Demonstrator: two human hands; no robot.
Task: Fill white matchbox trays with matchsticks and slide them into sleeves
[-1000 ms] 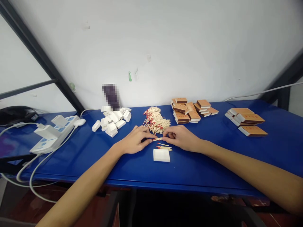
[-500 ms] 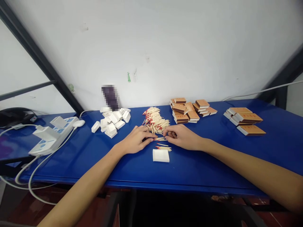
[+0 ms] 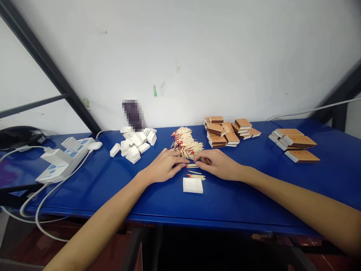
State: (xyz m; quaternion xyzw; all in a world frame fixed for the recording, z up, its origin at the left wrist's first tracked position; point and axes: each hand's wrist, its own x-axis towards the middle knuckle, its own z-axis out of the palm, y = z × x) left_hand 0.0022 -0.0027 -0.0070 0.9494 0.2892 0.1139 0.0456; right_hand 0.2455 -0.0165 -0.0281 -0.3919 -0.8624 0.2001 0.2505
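Note:
A few red-tipped matches (image 3: 193,166) lie between my hands, just in front of the match pile (image 3: 187,142). My left hand (image 3: 166,165) is closed, with thumb and forefinger at their red heads. At their plain ends are the closed thumb and forefinger of my right hand (image 3: 216,164); its other fingers curl under. Nearer to me, one loose match (image 3: 194,172) lies above a small row of matches (image 3: 196,176). Just below that row sits a white matchbox tray (image 3: 193,185); its inside cannot be made out.
White matchbox trays (image 3: 136,140) are heaped at the back left. Orange-brown matchboxes (image 3: 216,140) stand piled at the back, with more matchboxes (image 3: 300,141) at the right. A power strip (image 3: 66,160) with cables is at the left of the blue table (image 3: 242,205).
The whole view has shifted slightly. My left fingertips have drawn back a little from the matches, so their red heads show more. My right hand stays almost in place.

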